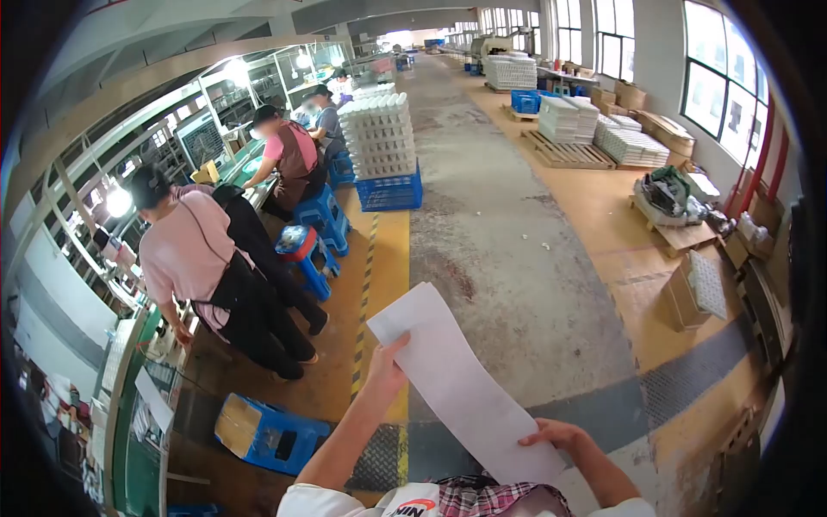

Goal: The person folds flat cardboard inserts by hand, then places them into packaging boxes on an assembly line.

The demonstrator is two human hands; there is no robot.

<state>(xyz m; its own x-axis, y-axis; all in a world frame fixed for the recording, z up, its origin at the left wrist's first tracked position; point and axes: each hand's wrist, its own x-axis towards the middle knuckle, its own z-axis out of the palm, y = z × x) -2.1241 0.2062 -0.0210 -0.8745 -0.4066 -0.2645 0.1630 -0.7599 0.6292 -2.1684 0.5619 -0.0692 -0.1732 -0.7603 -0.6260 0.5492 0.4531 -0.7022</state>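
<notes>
The long white sheet of paper (457, 379) hangs in the air before the chest, above the concrete floor (517, 258), slanting from upper left to lower right — the left hand (385, 366) pinches its upper left edge with the arm stretched forward and up, the right hand (556, 433) is closed on the lower end, wrist low and near the body. Judgement: a light hold at the edges, both hands drawing gently apart, would serve best, leaving the sheet flat and uncreased. Other persons work at the bench (127, 405) on the left, well apart.
</notes>
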